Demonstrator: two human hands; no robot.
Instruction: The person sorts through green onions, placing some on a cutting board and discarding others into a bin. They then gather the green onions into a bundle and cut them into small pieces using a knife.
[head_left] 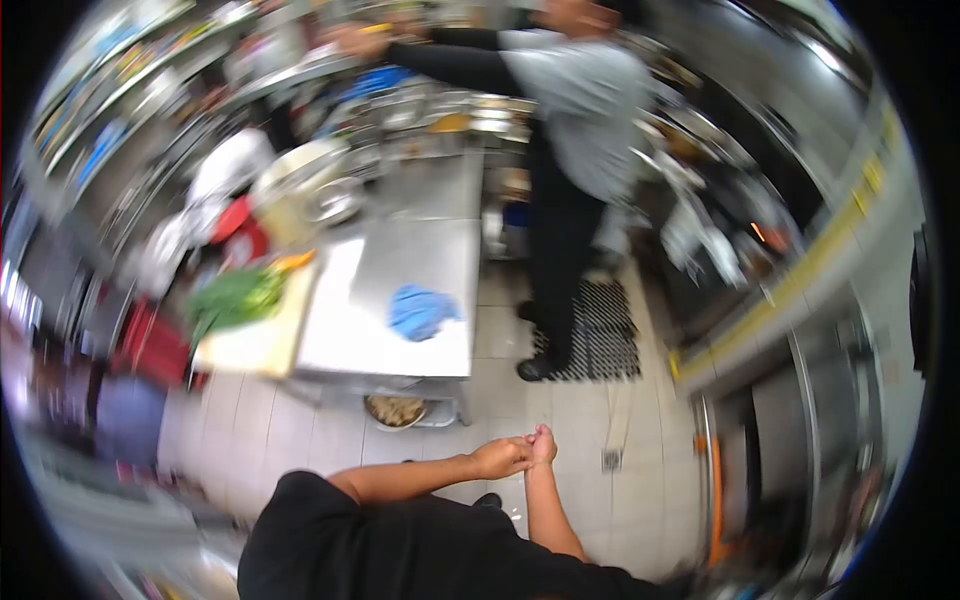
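Both of my hands meet in front of my body, over the tiled floor. My left hand (502, 457) touches my right hand (542, 446), its fingers curled at the other's fingers. The fingers of both are drawn together, and anything between them is too small to make out. Beyond them stands a steel table (415, 240) with a crumpled blue cloth (420, 312) near its front edge. Green leafy vegetables (237, 298) lie on a pale cutting board (265, 340) at the table's left.
A person (580, 110) in a grey shirt stands right of the table, arms stretched toward the shelves. A black mat (605, 335) lies at their feet. Under the table is a bowl (396, 410) of pale pieces. Cooking equipment (730, 220) lines the right wall.
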